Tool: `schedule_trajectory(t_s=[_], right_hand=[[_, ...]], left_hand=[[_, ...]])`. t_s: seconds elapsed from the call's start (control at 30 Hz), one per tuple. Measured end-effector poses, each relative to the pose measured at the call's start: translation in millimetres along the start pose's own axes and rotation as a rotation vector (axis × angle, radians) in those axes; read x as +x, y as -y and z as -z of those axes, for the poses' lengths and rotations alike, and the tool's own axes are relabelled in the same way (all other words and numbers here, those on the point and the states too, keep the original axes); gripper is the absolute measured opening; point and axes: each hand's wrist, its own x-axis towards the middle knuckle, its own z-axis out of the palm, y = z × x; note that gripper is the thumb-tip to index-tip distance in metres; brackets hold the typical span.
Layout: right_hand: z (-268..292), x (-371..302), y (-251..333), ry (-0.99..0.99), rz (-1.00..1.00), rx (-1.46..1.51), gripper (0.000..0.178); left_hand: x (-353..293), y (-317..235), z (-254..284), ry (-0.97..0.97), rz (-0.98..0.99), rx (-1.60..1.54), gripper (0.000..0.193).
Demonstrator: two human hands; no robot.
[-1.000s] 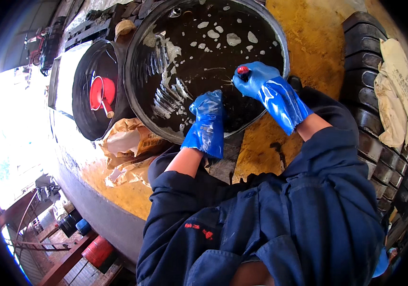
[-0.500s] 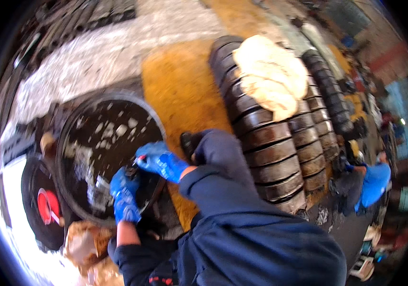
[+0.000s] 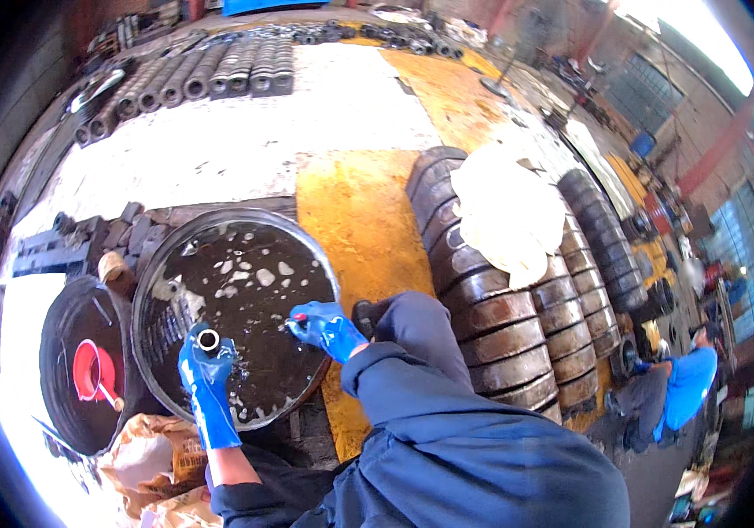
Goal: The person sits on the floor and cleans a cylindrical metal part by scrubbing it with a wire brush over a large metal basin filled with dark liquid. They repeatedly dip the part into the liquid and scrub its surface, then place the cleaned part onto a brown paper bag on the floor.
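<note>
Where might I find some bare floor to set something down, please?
The farther yellow floor, between tub and large metal rings, looks bare, as does the pale floor between tub and rear cylinders. It is crowded left of the tub, with basin, red dipper and paper bag, and over it, with left hand and right hand.

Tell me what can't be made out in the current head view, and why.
All in the head view:
Bottom of the round tub: hidden by dark liquid.
Metal ring's lower part: behind the left hand.
Most of the red-ended object: covered by the right hand.
Paper sack: cut off by the lower edge.
Co-worker's hands: too small.
</note>
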Motion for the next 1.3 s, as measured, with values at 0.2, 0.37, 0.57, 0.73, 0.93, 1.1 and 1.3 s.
schedule_trajectory(t_s=[0.2, 0.37, 0.57, 0.73, 0.93, 1.1, 1.3], right_hand=[[-6, 15, -9, 0.074, -0.005, 0.264, 0.013], [-11, 6, -10, 0.052, 0.028, 0.317, 0.014], [-14, 7, -34, 0.142, -0.039, 0.182, 0.02], [-9, 7, -15, 0.138, -0.065, 0.145, 0.02], [-9, 10, -18, 0.159, -0.031, 0.136, 0.018], [-6, 8, -20, 0.147, -0.013, 0.128, 0.017], [-9, 11, -20, 0.172, -0.059, 0.141, 0.018]], left_hand=[[0, 4, 27, 0.007, -0.011, -0.022, 0.041], [-2, 4, 44, 0.041, 0.017, 0.188, 0.05], [-4, 7, 49, 0.054, 0.133, 0.192, 0.054], [-3, 35, 42, 0.002, 0.129, 0.088, 0.051], [1, 17, 58, -0.071, 0.22, -0.099, 0.04], [-14, -77, 107, -0.098, 0.443, -0.486, 0.024], [-21, -28, 97, -0.148, 0.401, -0.603, 0.028]])
